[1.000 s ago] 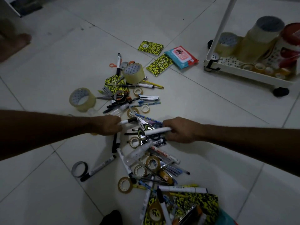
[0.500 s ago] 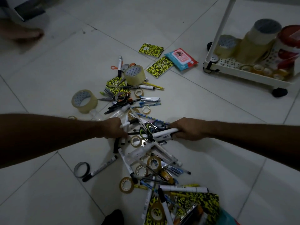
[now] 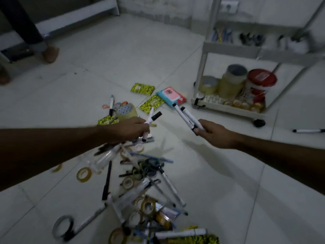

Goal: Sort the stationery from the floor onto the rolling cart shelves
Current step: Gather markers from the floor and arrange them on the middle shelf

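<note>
A heap of stationery (image 3: 140,176) lies on the white tiled floor: markers, pens, scissors, tape rolls and yellow-black notebooks. My left hand (image 3: 126,130) is raised above the heap and grips white markers with black caps (image 3: 151,118). My right hand (image 3: 213,133) holds two white markers (image 3: 186,116) pointing up and to the left. The white rolling cart (image 3: 226,105) stands at the right. Its bottom shelf carries large tape rolls, a red-lidded tub and several small tape rolls. The shelf above holds pens and dark items, blurred.
A loose marker (image 3: 307,131) lies on the floor right of the cart. A pink-blue packet (image 3: 169,96) and a yellow notebook (image 3: 142,88) lie beyond the heap. A person's foot (image 3: 51,53) and dark furniture stand at the far left. A wall socket sits behind the cart.
Both hands have risen from the heap, each carrying markers. The view has tilted up, so the cart's upper shelf and the wall now show.
</note>
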`<state>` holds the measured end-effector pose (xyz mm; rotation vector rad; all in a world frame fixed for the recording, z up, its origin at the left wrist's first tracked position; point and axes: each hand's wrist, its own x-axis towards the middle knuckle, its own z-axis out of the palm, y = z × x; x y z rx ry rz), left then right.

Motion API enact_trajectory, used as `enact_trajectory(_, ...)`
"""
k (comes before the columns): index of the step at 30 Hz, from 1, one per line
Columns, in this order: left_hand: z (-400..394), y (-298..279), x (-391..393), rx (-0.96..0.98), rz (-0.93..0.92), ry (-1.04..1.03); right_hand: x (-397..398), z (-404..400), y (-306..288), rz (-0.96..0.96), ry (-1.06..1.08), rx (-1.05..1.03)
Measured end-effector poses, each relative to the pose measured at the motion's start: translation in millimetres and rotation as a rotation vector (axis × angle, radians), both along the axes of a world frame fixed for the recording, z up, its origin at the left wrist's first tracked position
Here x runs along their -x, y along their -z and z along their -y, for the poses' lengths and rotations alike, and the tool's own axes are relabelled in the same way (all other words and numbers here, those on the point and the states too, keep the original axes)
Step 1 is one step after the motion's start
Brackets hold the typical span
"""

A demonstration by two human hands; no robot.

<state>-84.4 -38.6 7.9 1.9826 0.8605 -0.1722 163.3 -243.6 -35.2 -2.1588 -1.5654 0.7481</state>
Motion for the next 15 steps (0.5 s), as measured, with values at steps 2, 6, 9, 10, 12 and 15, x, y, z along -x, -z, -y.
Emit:
enact_trajectory(2,8.3,-21.8,-40.8,-0.002,0.062,0.016,-13.5,3.1,-15.1,-0.049,0.121,-0.105)
enact_trajectory(6,32.0,-66.9,-117.1,0.03,0.267,0.026,-44.0,15.9,-59.9,-0.078,0.346,-0.326)
enact_trajectory(9,53.9,-100.4,-166.7,0.049,0.384,0.076,-70.3,30.6,-98.4,-0.033,0.498,-0.478)
enact_trajectory(10,60.8,-110.6,-182.9,0.058,0.413,0.092,-80.5,35.7,-111.2,-0.005,0.555,-0.515)
enact_trajectory(12,74.1,-130.2,-213.6,0.046,0.43,0.127,-102.0,43.9,-133.7,0.029,0.681,-0.544)
enact_trajectory(15,89.0,-150.9,-257.2,-0.03,0.396,0.203,-135.8,51.9,-156.7,0.089,0.826,-0.481)
